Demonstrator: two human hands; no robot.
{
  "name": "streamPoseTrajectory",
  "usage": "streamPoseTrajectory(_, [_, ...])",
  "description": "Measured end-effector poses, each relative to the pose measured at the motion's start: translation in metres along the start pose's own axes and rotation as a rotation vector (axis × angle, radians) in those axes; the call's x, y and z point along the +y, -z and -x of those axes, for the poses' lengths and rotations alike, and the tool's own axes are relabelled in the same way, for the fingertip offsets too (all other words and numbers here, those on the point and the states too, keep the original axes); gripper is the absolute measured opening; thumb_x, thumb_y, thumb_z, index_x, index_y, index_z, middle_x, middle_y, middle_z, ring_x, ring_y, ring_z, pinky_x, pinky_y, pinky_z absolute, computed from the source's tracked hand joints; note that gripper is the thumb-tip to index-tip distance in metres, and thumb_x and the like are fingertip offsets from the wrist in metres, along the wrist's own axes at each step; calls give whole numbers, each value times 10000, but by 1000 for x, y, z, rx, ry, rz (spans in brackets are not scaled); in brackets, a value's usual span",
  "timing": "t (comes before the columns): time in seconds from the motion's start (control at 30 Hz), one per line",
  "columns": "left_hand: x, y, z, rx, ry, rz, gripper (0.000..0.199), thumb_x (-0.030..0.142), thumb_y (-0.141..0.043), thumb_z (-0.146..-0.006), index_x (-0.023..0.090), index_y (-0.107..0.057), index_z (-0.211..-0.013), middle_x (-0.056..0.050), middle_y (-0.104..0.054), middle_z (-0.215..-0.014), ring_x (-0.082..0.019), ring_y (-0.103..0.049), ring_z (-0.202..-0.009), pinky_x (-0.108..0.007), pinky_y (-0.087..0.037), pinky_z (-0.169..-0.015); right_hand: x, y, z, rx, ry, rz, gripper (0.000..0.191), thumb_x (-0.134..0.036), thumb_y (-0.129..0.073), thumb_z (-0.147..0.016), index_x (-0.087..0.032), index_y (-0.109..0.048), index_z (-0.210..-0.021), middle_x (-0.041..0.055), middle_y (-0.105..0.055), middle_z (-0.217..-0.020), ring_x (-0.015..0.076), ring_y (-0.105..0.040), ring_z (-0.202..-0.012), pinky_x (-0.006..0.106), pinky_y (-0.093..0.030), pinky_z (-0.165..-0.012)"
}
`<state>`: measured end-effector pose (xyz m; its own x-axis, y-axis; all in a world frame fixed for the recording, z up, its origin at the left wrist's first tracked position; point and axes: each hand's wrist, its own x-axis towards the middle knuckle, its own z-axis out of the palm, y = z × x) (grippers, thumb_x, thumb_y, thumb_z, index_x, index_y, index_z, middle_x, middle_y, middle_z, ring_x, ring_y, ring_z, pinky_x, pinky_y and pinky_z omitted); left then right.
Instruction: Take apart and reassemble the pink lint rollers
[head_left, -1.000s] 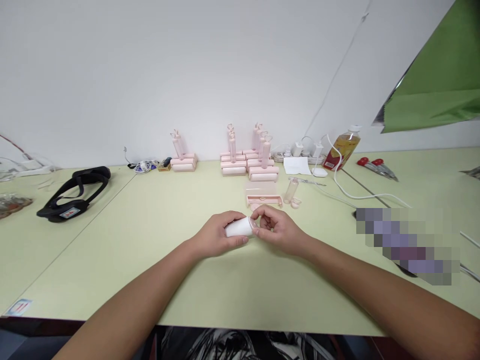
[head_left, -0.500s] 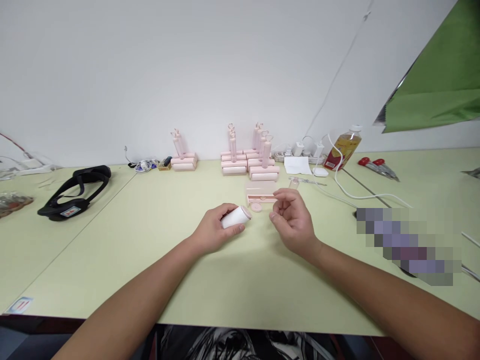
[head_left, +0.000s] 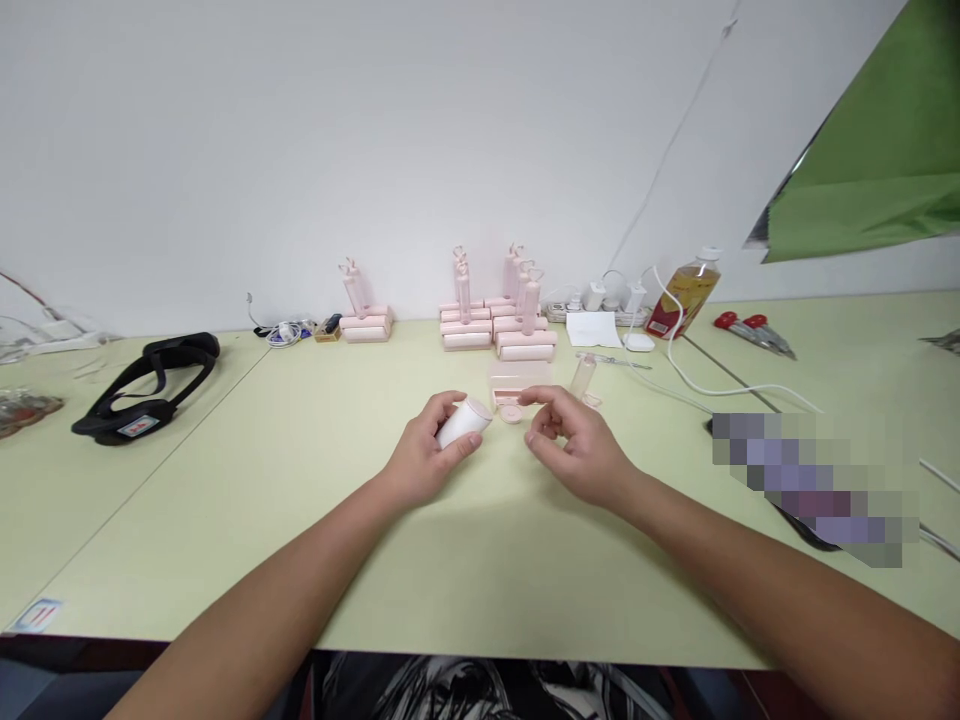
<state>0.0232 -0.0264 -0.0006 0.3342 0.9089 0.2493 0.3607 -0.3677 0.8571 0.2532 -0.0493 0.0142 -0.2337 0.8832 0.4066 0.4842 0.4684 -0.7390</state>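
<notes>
A white cylinder (head_left: 462,424) with a pale pink end lies tilted in my left hand (head_left: 424,455), whose fingers and thumb wrap round it. To its right, my right hand (head_left: 581,445) hovers with fingers curled and thumb and fingertips apart, nothing between them. Just beyond the hands, a small pink disc (head_left: 511,413) lies on the table in front of an open pink case (head_left: 519,376), partly covered by my right fingers. A clear pinkish tube (head_left: 583,376) stands behind my right hand.
Pink boxes (head_left: 526,346) with upright pink tubes stand along the wall. A black headset strap (head_left: 150,390) lies left. At right are a drink bottle (head_left: 684,295), white cables, red-handled pliers (head_left: 754,330) and a blurred-out object (head_left: 814,490). White paper (head_left: 593,329) lies at the back.
My right hand has moved slightly left, toward the cylinder, uncovering more of the clear tube. My left hand has shifted slightly left and up with the cylinder, which has turned a little.
</notes>
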Motion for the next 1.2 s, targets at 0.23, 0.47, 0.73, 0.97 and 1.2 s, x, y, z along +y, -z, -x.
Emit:
streamPoseTrajectory(0.23, [-9,-3,-4,116,30,138,460,421,-579,-850,247,-426,-1247,-30,-573,-1008,-146,-548,-827,-252,-449,-710,29,2,-13,-228,-105,400,411,-177,-501,-824,-166,-538,-1233,88,-658,-1014,166,-574,-675,292,-416,-623])
streamPoseTrajectory(0.47, [-6,-1,-9,204,110,176,404,341,-734,-698,220,-383,-858,49,-504,-786,-96,-475,-661,-215,-401,-612,26,-3,-11,-306,-100,486,316,-259,-515,-848,-188,-575,-1151,88,-611,-1102,228,-580,-917,298,-411,-702])
streamPoseTrajectory(0.73, [-13,0,-9,90,197,20,317,415,-686,-729,198,-458,-764,51,-487,-685,-94,-443,-593,-211,-350,-547,24,-2,-12,-398,-124,534,147,-225,-473,-864,-197,-592,-945,60,-566,-912,199,-567,-814,281,-370,-657])
streamPoseTrajectory(0.97, [-7,3,-5,-124,149,-271,499,350,-671,-714,243,-529,-1180,-30,-588,-1039,-170,-584,-793,-288,-472,-690,27,-3,-11,-389,-132,590,75,-212,-511,-777,-200,-567,-826,44,-536,-878,174,-518,-711,269,-296,-575])
streamPoseTrajectory(1.2, [-4,7,-4,-221,100,-410,352,319,-639,-725,252,-664,-1070,-36,-611,-1002,-224,-604,-887,-322,-476,-780,28,-2,-14,-262,-132,458,93,-197,-517,-730,-209,-427,-708,4,-536,-722,160,-473,-650,260,-275,-548])
